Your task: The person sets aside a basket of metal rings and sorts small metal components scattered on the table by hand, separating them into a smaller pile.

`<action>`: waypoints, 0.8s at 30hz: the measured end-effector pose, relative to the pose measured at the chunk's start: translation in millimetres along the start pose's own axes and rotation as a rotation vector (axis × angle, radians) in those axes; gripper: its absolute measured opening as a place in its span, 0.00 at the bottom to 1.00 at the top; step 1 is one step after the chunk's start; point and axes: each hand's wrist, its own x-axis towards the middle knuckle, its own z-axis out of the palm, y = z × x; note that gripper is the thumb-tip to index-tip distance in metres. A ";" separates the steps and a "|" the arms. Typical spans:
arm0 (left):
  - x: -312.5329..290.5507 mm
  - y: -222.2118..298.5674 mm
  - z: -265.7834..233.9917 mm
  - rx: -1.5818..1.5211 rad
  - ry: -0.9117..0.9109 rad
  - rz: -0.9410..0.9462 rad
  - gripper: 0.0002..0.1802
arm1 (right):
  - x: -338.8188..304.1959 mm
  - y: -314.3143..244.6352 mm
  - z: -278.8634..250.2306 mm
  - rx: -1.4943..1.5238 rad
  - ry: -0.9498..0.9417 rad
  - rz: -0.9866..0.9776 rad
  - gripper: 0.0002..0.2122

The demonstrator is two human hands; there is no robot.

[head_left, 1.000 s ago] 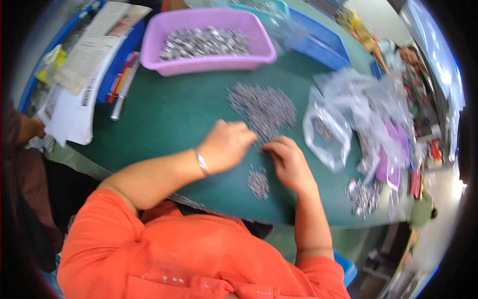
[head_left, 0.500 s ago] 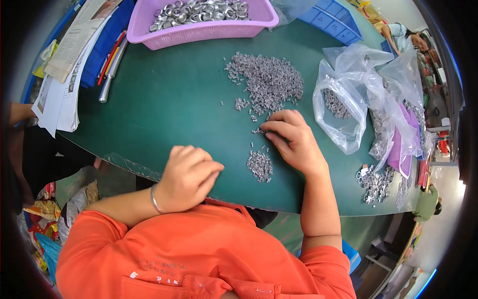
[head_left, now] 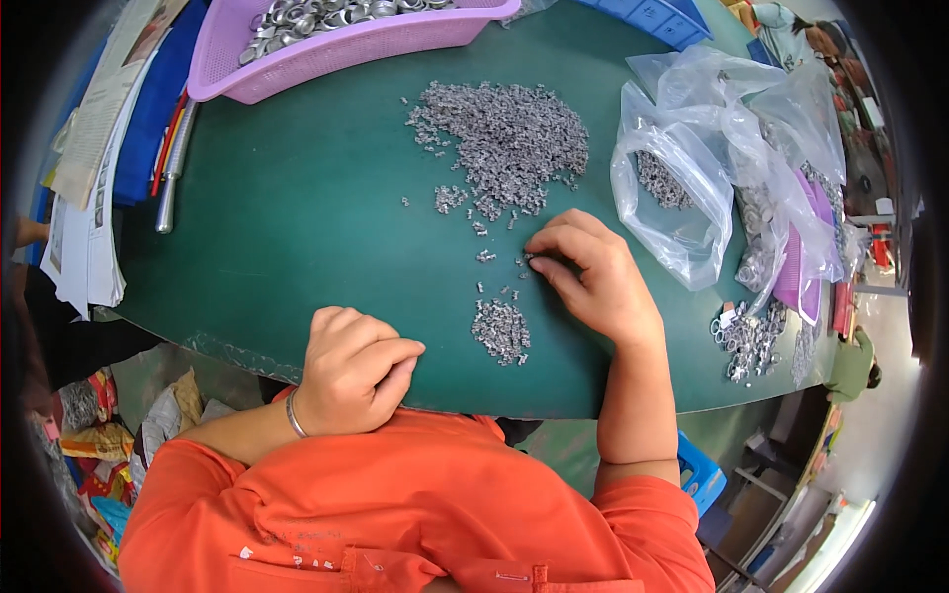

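Observation:
My right hand [head_left: 599,279] is over the green table, thumb and index finger pinched on what looks like a tiny grey metal part [head_left: 528,257]. Just left of the fingertips, a few loose parts [head_left: 485,256] lie between two piles. The large pile [head_left: 509,138] of the same small grey parts spreads out beyond the hand. A small pile [head_left: 501,331] sits nearer me, between my hands. My left hand [head_left: 354,371], with a bangle at the wrist, rests curled at the near table edge. Its fingers are closed, and whatever may be inside them is hidden.
A pink basket [head_left: 346,51] of metal rings stands at the far left. Papers [head_left: 99,188] and a metal rod [head_left: 173,178] lie at the left edge. To the right are an open plastic bag [head_left: 682,237] and a heap of metal pieces [head_left: 748,341].
The whole view has shifted slightly. My right fingertips have drawn a little to the right of the loose parts and closed into a pinch. My left hand stays curled near the edge.

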 end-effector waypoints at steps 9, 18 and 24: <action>2.7 -0.7 -0.6 -0.051 -0.018 -0.025 0.12 | -4.6 -1.6 -8.7 0.002 0.031 0.010 0.07; 3.5 -1.2 -0.4 -0.053 -0.024 -0.030 0.12 | -4.8 -0.7 -6.7 -0.057 -0.013 0.065 0.07; 3.1 -1.3 -0.8 -0.050 -0.028 -0.029 0.12 | -8.0 1.5 -19.1 -0.040 0.027 0.093 0.07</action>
